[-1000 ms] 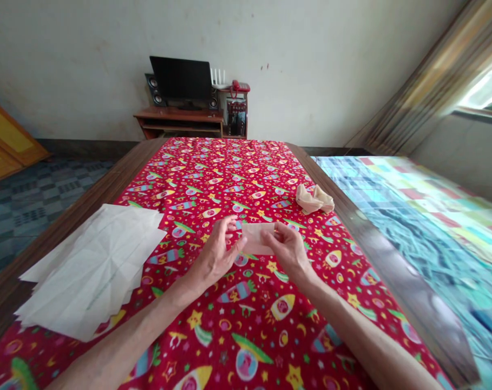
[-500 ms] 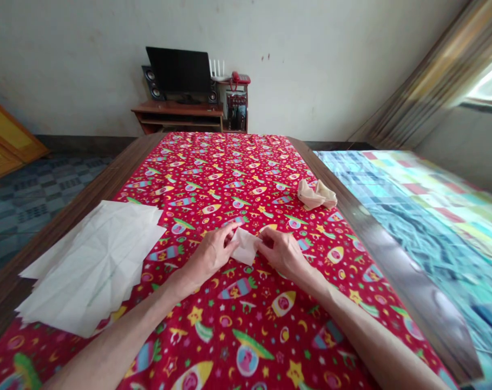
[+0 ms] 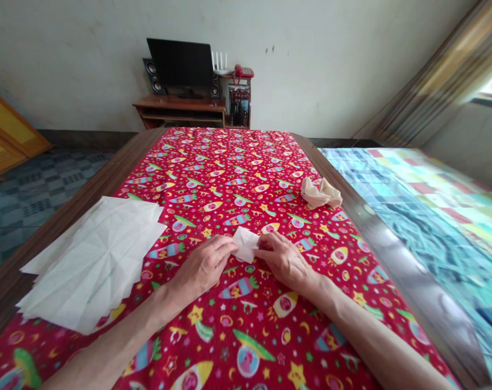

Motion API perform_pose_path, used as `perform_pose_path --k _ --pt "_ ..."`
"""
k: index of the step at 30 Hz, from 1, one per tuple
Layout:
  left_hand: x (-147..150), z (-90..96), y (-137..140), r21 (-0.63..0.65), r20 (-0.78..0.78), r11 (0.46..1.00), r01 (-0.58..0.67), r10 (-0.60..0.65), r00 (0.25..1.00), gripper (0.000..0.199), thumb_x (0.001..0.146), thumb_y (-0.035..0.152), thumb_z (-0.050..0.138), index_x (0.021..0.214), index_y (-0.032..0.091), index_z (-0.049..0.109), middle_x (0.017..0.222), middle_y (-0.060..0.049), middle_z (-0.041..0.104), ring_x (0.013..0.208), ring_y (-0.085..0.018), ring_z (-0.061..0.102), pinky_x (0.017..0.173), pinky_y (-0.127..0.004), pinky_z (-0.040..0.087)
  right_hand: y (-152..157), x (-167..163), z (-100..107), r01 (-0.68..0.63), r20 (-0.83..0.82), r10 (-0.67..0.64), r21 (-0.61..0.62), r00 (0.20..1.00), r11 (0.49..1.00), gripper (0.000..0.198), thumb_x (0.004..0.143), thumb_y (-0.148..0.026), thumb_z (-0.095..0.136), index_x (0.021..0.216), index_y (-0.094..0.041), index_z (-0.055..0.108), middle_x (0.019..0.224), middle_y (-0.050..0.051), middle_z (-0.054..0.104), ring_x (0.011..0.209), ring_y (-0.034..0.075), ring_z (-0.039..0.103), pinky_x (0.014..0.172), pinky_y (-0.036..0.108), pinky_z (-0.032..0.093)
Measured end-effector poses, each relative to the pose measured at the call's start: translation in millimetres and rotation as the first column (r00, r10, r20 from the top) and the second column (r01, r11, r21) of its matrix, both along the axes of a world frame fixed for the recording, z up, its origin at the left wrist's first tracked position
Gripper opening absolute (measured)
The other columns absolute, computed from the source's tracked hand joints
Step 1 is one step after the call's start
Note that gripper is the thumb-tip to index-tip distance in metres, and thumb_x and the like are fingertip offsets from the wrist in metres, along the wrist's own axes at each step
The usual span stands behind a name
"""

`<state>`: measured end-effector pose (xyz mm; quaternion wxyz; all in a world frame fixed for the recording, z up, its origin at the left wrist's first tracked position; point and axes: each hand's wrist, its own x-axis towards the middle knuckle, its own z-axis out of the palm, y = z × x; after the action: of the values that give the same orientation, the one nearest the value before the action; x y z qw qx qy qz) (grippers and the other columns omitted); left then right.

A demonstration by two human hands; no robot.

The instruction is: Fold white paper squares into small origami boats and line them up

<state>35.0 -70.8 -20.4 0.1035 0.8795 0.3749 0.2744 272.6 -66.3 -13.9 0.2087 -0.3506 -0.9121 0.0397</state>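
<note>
Lowered since before: small white folded paper.

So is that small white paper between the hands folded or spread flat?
Folded. The small white paper is a compact piece with a raised flap, pressed on the tablecloth by the left hand and right hand.

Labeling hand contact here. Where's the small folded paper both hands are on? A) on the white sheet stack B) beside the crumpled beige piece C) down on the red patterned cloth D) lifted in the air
C: the small folded paper lies on the red patterned cloth, pinched between the left hand and right hand.
</note>
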Motion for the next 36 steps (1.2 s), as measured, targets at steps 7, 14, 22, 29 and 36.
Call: perform_pose_path --k 7,14,22,29,36 --pt "0.1 1.1 -3.1 0.005 -0.053 1.000 -0.007 0.007 0.999 0.031 0.091 0.008 0.041 0.114 0.019 0.058 0.110 -0.006 0.060 0.103 -0.018 0.056 0.092 -0.033 0.049 -1.1 6.0 6.9 -0.090 0.170 0.096 -0.046 0.981 0.995 0.042 0.089 -0.013 0.048 0.123 -0.036 0.058 0.113 0.008 0.048 0.099 0.021 0.046 0.084 0.036 0.044" --pt "-0.5 7.0 -5.7 0.077 -0.183 0.997 0.020 -0.006 0.983 0.029 0.092 0.013 0.046 0.115 0.021 0.060 0.110 -0.006 0.058 0.101 -0.019 0.055 0.088 -0.034 0.049 -0.2 13.9 4.8 -0.129 -0.084 0.119 -0.132 0.989 0.983 0.033 0.091 -0.012 0.044 0.114 -0.026 0.063 0.110 0.008 0.054 0.098 0.019 0.052 0.082 0.033 0.047" --pt "7.1 22.7 -1.0 0.245 -0.426 0.962 0.118 -0.003 0.905 0.021 0.093 0.015 0.047 0.109 0.017 0.060 0.101 -0.005 0.063 0.091 -0.020 0.058 0.082 -0.038 0.046 8.1 6.4 4.4 -0.129 -0.052 0.126 -0.054 0.991 0.990 0.026 0.093 -0.032 0.050 0.113 -0.018 0.060 0.109 0.011 0.057 0.098 0.022 0.053 0.084 0.037 0.047" --pt "3.9 22.5 -2.8 0.371 -0.452 0.909 0.192 -0.004 0.892 0.019 0.091 0.008 0.046 0.102 0.013 0.061 0.101 -0.007 0.066 0.092 -0.019 0.061 0.085 -0.037 0.047 21.4 5.7 6.3 -0.192 0.006 0.194 -0.110 0.981 0.975 0.032 0.092 -0.041 0.051 0.114 -0.020 0.061 0.108 0.010 0.056 0.096 0.020 0.052 0.087 0.037 0.047" --pt "8.8 19.1 -5.3 0.474 -0.442 0.869 0.140 0.098 0.892 0.024 0.091 0.005 0.040 0.102 0.008 0.061 0.097 -0.011 0.067 0.086 -0.020 0.063 0.079 -0.036 0.050 15.9 3.3 6.1 -0.158 0.029 0.156 0.078 0.987 0.984 0.033 0.092 -0.034 0.052 0.122 -0.022 0.057 0.127 0.015 0.049 0.108 0.025 0.049 0.088 0.041 0.047"
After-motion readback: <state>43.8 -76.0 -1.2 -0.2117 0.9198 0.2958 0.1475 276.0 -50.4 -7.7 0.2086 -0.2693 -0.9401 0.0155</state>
